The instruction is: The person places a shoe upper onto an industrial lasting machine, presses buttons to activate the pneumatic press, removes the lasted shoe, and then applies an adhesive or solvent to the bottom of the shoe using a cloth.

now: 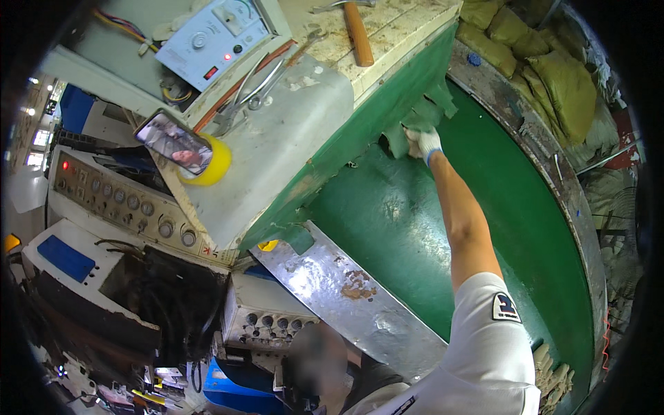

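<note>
While a bare forearm (pixel 465 218) extends over a green-lined trough (pixel 377 214), the person's white-gloved right hand (pixel 423 143) meets a torn green flap (pixel 423 113) along the side of the work surface (pixel 304 124). The fingers are partly hidden at the flap; whether they pinch it cannot be told. On the surface, a smartphone (pixel 176 142) rests against a yellow roll (pixel 216 164), well apart from a wooden-handled hammer (pixel 358 36).

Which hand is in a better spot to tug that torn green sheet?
The right hand, I think. Wearing a white glove, it is at the torn green sheet, with its arm stretched out. The left hand isn't in view, so I can't tell how close it is.
</note>
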Demonstrator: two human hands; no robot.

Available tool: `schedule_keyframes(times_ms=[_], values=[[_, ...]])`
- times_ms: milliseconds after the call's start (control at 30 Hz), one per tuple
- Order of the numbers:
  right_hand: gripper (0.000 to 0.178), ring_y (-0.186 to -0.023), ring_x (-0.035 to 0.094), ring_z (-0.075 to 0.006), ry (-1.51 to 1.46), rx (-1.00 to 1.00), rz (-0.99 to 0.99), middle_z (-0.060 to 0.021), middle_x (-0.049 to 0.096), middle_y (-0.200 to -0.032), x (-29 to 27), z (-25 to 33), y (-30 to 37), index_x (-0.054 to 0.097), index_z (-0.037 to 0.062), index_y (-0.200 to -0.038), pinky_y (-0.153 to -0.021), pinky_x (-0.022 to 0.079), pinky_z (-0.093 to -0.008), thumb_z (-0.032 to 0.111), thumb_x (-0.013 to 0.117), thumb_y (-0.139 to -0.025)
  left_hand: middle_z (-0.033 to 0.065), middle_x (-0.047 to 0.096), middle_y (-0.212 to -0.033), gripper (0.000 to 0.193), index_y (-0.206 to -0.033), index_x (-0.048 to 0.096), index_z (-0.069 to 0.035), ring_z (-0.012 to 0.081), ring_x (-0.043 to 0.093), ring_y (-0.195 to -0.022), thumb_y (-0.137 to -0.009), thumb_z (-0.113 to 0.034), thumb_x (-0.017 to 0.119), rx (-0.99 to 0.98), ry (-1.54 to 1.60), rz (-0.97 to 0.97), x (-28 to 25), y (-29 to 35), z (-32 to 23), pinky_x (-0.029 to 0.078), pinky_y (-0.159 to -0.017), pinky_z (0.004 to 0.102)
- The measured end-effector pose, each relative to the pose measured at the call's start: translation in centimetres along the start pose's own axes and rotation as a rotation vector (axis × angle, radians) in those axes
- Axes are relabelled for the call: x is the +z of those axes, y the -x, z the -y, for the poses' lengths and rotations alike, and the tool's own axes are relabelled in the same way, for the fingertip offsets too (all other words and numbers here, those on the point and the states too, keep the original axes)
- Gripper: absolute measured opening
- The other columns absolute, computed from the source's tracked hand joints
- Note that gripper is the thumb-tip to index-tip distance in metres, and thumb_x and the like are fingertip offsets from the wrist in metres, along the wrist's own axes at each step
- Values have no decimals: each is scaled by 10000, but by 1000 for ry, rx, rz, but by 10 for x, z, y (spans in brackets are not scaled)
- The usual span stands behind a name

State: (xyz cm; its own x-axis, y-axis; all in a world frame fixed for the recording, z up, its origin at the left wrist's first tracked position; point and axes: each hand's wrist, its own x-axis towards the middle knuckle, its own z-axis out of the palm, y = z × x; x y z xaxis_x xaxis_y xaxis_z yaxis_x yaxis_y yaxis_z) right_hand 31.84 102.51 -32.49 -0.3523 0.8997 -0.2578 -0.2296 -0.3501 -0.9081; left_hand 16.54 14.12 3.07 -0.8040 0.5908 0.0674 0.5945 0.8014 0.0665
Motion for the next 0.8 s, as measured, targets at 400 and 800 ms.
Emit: schedule_keyframes(times_ms=[400,800], values=[[901,-1271,615,-368,-606,502,452,-191,583,-1433,99,16,494,413,10,-1540,-1084,524,-539,308,862,-818,142,710,-959,145,-967,721,-41,359,677,-916,-942,-179,685,-52,96,-82,8,21,32,534,-793,471],[521,-1101,691,-233,-226,713,848,-126,686,-1247,384,10,659,564,8,-1388,-960,586,-406,273,739,-975,90,733,-1151,497,-1387,606,23,193,722,-985,-1043,-336,622,-332,1794,241,-21,-96,80,583,-855,344]])
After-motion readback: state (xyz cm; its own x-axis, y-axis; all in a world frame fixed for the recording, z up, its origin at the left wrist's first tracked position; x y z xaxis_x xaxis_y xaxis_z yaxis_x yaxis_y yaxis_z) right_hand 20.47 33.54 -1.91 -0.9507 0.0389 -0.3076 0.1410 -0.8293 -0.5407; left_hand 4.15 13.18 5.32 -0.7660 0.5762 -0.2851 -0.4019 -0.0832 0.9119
